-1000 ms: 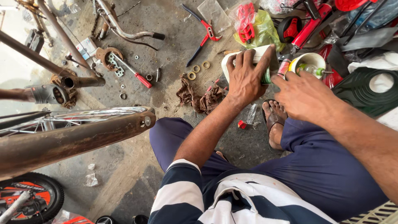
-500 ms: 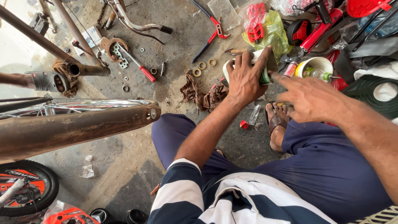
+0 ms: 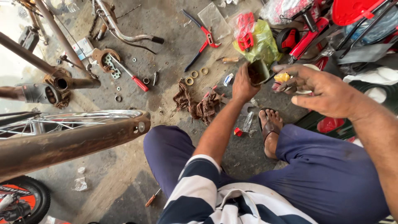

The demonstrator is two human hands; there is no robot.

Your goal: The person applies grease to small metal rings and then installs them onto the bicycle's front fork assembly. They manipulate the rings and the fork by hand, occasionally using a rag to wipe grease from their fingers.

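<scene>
Concrete floor (image 3: 174, 29): three brass rings (image 3: 195, 75), two hands.

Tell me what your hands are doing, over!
Left hand grips tilted tin cup. Right hand open beside it, holding nothing. Brown rag on floor nearby.

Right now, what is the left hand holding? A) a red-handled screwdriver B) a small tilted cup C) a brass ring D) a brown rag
B: the left hand grips a small cup tipped on its side, while the rag and screwdriver lie on the floor.
</scene>
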